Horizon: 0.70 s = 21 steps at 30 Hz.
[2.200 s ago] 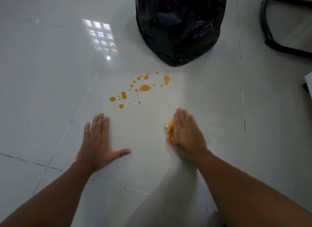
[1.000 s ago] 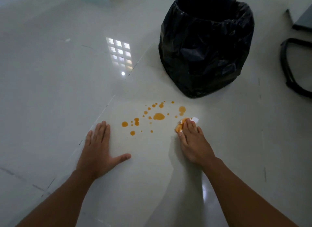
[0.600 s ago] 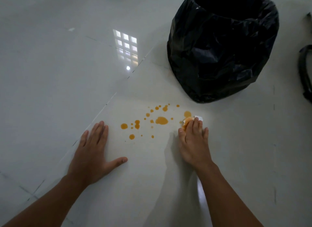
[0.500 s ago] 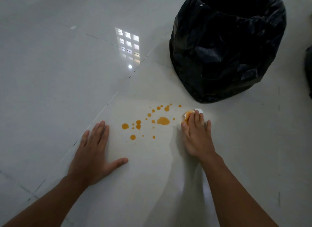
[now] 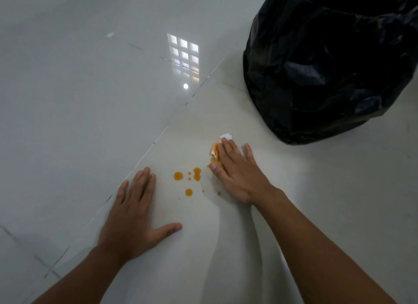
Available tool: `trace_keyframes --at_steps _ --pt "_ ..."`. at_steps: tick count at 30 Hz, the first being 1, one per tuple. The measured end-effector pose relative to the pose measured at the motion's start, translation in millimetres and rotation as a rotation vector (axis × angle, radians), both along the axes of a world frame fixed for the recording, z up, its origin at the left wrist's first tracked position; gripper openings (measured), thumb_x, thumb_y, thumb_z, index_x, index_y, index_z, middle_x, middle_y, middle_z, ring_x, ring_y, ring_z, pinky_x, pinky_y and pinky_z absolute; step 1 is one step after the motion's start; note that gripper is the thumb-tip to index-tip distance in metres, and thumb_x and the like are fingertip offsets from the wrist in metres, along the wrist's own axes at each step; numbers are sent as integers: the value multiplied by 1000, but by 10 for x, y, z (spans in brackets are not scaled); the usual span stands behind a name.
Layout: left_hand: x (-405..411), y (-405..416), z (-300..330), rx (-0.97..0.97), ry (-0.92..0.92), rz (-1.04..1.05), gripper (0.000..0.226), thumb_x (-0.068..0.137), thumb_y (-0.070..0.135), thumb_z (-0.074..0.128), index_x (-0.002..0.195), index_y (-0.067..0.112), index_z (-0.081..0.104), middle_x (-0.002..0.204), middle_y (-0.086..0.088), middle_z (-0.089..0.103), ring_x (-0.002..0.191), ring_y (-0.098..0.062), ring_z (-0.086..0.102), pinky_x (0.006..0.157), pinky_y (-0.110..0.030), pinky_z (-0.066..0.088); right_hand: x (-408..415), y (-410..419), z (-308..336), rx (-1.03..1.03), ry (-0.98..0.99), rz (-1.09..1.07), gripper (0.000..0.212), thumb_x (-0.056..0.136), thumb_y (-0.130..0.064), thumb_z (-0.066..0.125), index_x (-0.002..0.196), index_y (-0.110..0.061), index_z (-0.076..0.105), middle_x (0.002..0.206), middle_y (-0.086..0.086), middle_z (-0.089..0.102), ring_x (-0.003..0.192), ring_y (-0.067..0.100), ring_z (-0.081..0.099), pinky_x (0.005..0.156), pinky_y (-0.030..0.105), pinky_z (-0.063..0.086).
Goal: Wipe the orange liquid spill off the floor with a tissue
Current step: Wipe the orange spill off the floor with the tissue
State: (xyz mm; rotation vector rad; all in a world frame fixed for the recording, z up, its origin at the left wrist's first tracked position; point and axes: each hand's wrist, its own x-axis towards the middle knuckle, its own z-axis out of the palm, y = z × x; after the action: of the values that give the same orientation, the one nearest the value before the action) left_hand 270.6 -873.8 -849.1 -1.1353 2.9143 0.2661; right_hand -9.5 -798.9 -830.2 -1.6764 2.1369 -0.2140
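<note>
Several orange drops of the spill [image 5: 187, 179] lie on the glossy white floor tile between my two hands. My right hand [image 5: 237, 174] presses flat on a crumpled tissue [image 5: 217, 148], which is stained orange with one white corner poking out past the fingertips. The tissue sits just right of the remaining drops. My left hand [image 5: 133, 217] rests flat on the floor, fingers spread, holding nothing, a little left of the drops.
A bin lined with a black bag [image 5: 328, 64] stands on the floor at the upper right, close behind my right hand. Tile joints [image 5: 158, 134] run diagonally to the left. A window's reflection [image 5: 184, 55] shines on the floor further back.
My right hand has dragged the tissue leftward through the right part of the spill; the larger drops and the far ones are gone. The left hand has stayed planted.
</note>
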Motion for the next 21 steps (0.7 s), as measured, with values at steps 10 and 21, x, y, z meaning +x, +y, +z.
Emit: trace_keyframes --at_steps 10,21 --pt "32 6 6 5 2 45 127 73 94 34 155 -2 17 164 -19 17 153 -31 12 120 -61 17 108 -193 63 10 -71 97 63 104 -48 11 157 -17 0 165 -4 -7 149 6 -11 121 36 -12" --pt "56 -13 -4 59 67 50 138 66 99 34 153 -6 17 164 -18 16 154 -26 11 122 -58 12 603 -498 110 -38 -24 348 53 106 -39 18 156 -20 21 164 -3 17 151 10 5 121 38 -9"
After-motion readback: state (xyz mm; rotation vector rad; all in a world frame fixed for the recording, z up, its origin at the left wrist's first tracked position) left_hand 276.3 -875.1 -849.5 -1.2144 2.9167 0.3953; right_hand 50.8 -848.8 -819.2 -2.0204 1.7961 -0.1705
